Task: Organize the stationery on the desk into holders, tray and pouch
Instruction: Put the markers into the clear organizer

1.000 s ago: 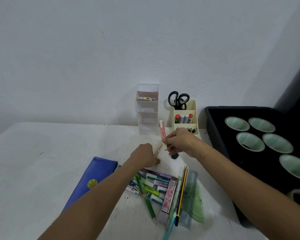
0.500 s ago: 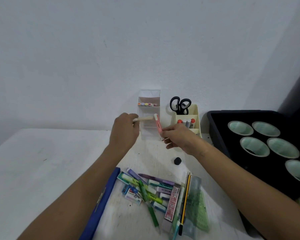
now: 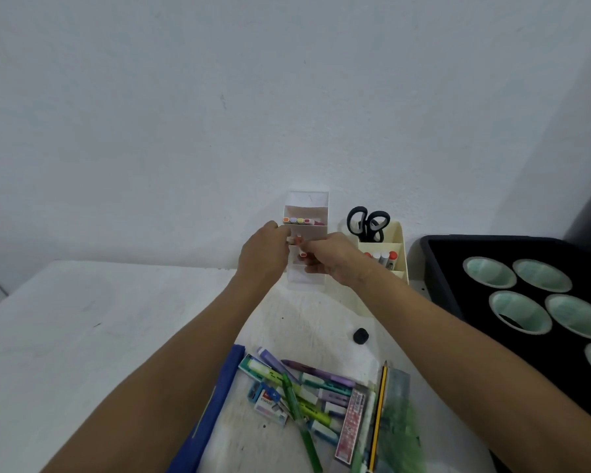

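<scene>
My hands, left hand (image 3: 265, 252) and right hand (image 3: 328, 256), each pinch a pen at the white tiered holder (image 3: 307, 213), directly ahead, pens lying crosswise.

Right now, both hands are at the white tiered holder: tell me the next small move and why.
Probably let go of the pink pen and draw both hands back. The right hand and left hand are both at a middle tier of the white holder, and the pen's tip already seems to sit inside it. Many pens on the desk still wait.
</scene>
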Demonstrator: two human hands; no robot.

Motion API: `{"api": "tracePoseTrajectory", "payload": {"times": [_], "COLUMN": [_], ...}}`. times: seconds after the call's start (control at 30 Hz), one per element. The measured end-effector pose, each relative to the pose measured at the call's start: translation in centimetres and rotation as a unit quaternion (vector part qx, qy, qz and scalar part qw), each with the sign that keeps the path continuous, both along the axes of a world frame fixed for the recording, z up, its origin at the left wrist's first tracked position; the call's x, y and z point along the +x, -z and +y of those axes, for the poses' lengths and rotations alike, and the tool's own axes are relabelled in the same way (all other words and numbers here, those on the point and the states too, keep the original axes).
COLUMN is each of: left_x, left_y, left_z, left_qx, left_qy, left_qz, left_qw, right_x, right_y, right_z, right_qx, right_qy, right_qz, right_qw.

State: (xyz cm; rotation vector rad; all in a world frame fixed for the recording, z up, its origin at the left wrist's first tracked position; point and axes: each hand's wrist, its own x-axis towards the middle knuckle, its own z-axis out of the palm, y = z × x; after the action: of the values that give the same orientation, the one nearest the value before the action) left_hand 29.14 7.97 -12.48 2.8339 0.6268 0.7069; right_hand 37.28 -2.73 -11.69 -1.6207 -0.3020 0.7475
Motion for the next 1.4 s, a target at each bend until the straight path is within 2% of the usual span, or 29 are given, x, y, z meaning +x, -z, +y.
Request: {"api": "tracePoseTrajectory", "payload": {"times": [0.3, 0.47, 0.57, 0.67, 0.73, 0.83, 1.0, 1.07, 1.13, 1.27, 1.4], "left_x": [0.5, -0.2, -1.7, -4.0, -5.5, -7.6, -10.0, -10.6, -11.2, -11.9, -12.3], "left_y": [0.7, 1.0, 1.4, 2.5, 3.3, 4.1, 5.1, 5.5, 5.9, 6.6, 5.9], "left_z": [0.6, 0.4, -0.3, -1.0, -1.1, -1.4, -2.8, -3.0, -3.0, -3.0, -1.9], "left_qx": [-0.038, -0.067, -0.083, -0.104, -0.13, -0.142, -0.127, -0.113, -0.107, -0.103, -0.017], "left_qy": [0.021, 0.019, 0.009, 0.009, 0.013, 0.04, 0.123, 0.14, 0.148, 0.146, 0.074], "left_qz": [0.001, -0.028, -0.047, -0.013, 0.062, 0.19, 0.346, 0.382, 0.394, 0.367, 0.36], "left_qw": [0.999, 0.997, 0.995, 0.994, 0.989, 0.971, 0.922, 0.906, 0.901, 0.913, 0.93], "right_x": [0.8, 0.2, -1.1, -2.8, -3.7, -4.9, -6.4, -7.0, -7.3, -7.7, -8.5], "right_y": [0.2, -0.1, -0.5, -0.1, 0.5, 2.0, 5.1, 6.1, 6.9, 7.4, 7.1], "right_z": [1.6, 0.5, -1.6, -4.5, -6.3, -8.2, -8.7, -8.8, -8.9, -8.2, -6.5], "right_qx": [0.009, 0.017, 0.002, -0.071, -0.145, -0.259, -0.4, -0.438, -0.424, -0.321, -0.283], "right_qy": [0.025, 0.011, -0.036, -0.153, -0.242, -0.333, -0.393, -0.4, -0.393, -0.354, -0.349], "right_qz": [0.012, 0.013, -0.001, -0.057, -0.125, -0.242, -0.341, -0.359, -0.363, -0.385, -0.394], "right_qw": [1.0, 1.0, 0.999, 0.984, 0.951, 0.874, 0.755, 0.721, 0.731, 0.79, 0.801]}}
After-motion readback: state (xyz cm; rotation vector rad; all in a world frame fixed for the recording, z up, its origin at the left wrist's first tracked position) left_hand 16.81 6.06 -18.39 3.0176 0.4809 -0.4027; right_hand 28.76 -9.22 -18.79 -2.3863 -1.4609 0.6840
